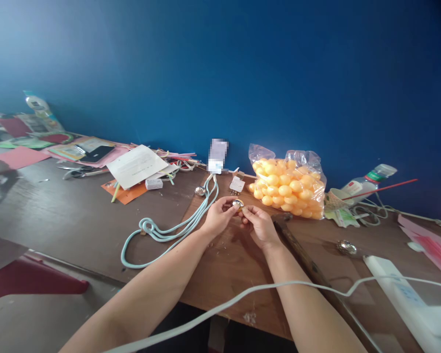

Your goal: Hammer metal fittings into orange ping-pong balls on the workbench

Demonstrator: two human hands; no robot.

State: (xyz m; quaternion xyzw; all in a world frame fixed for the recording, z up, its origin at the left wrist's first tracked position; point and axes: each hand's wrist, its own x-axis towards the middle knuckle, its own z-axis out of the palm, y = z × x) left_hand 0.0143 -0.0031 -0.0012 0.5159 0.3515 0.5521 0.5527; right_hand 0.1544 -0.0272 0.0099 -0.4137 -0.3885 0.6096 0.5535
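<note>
Currently, my left hand (pixel 219 216) and right hand (pixel 260 226) pinch a silvery piece (pixel 237 203) left of the yellow-ball bag (pixel 288 185); handling seems unfinished.

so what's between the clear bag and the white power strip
In the head view, a shiny silver object on the brown tabletop.
</note>
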